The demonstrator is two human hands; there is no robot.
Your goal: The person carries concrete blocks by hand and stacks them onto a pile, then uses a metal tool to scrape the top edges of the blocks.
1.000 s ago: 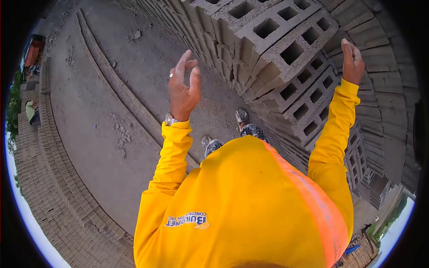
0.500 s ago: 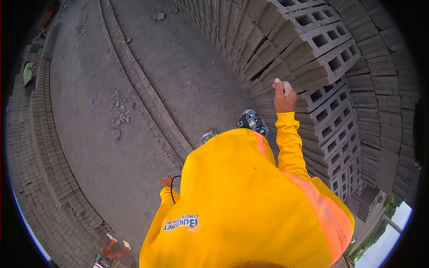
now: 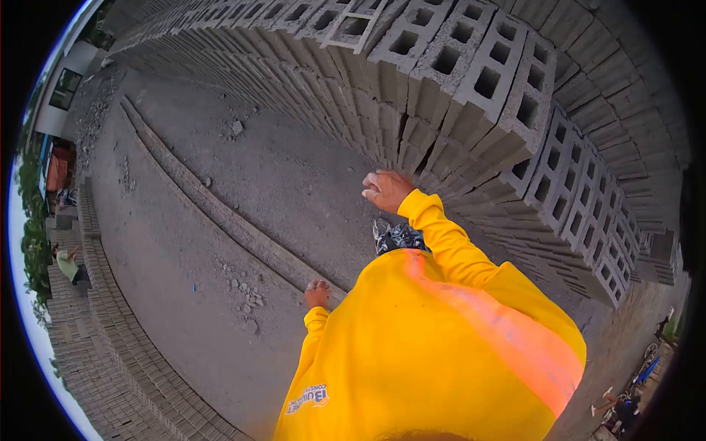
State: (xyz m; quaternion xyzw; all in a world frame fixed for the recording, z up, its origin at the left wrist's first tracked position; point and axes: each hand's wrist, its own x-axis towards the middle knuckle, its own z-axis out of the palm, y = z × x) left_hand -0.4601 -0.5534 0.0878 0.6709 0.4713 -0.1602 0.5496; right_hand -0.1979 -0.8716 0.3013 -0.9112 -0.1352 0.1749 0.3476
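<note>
My right hand (image 3: pixel 387 190) is out in front of me beside the stacked hollow concrete blocks (image 3: pixel 485 82). Its fingers are loosely bent and apart, with nothing in them, and I see no contact with the stack. Low at my left side hangs my left hand (image 3: pixel 317 294), seen from the back over the dirt ground. Its fingers are curled in, and nothing shows in them. The blocks are grey, packed tightly in tiers, with their square holes facing up on top.
A long narrow track (image 3: pixel 213 202) runs along the ground on my left. Small rubble (image 3: pixel 246 294) lies beyond it. More block stacks (image 3: pixel 140 353) line the far left, near a person in a green shirt (image 3: pixel 68 266). A bicycle (image 3: pixel 649 356) stands at lower right.
My view has turned, bringing more of the block row's top into sight. My right hand has moved left, away from the blocks, and its fingers have loosened. My left hand has swung forward.
</note>
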